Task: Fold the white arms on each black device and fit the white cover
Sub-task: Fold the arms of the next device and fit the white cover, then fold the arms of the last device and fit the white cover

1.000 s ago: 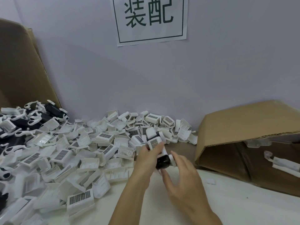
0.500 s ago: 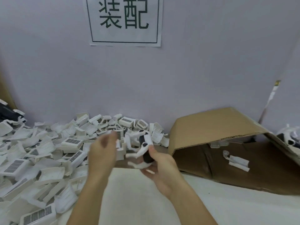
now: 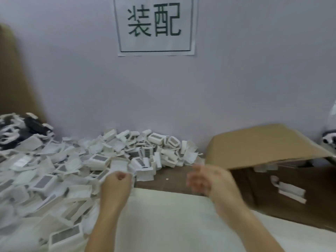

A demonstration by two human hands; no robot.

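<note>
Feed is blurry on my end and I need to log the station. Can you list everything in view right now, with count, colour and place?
white covers: a large heap, too many to count, white with dark grilles, left and centre against the wall
black devices with white arms: a small pile, count unclear, far left behind the heap; one more at the right edge
cardboard box: one, brown, on its side at right, a few white pieces inside
cardboard sheet: one, brown, leaning far left
paper sign: one, white with dark characters, on the wall
white mat: one, under the hands
left hand: fingers curled, contents not visible
right hand: motion-blurred, grip unclear
</note>
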